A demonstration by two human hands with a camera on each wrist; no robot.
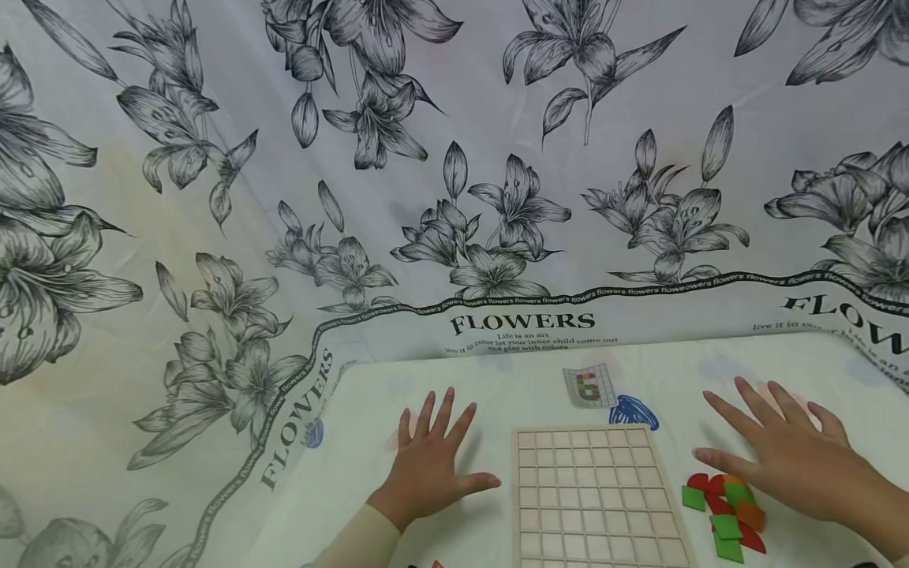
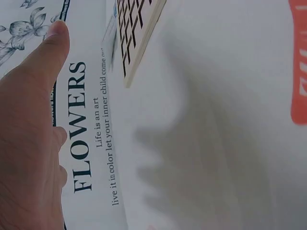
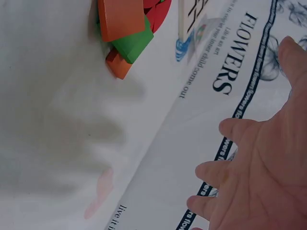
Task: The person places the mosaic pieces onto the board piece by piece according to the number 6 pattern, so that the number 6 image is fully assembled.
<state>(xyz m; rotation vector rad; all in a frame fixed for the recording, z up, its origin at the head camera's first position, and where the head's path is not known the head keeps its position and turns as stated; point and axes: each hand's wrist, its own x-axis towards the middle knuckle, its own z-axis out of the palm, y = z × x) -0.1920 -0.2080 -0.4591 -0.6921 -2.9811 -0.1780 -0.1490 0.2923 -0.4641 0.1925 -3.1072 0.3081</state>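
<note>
My left hand [image 1: 428,473] hovers over the table left of a wooden grid board [image 1: 592,498], fingers spread and holding nothing. Its shadow falls on the cloth in the left wrist view. On the board's other side my right hand [image 1: 791,457] is also spread, with nothing in it. Just beside and below that hand lies a loose pile of flat red, green and orange pieces [image 1: 727,526], some square, some rounded. An orange piece [image 3: 122,20] sits over a green piece [image 3: 134,44] in the right wrist view. The board's visible cells hold no pieces.
A small printed pattern card [image 1: 590,386] lies behind the board, beside a blue printed mark [image 1: 634,412]. White flower-print cloth [image 1: 490,237] hangs behind the table. A red-orange item with white marks [image 2: 300,62] shows at the left wrist view's edge.
</note>
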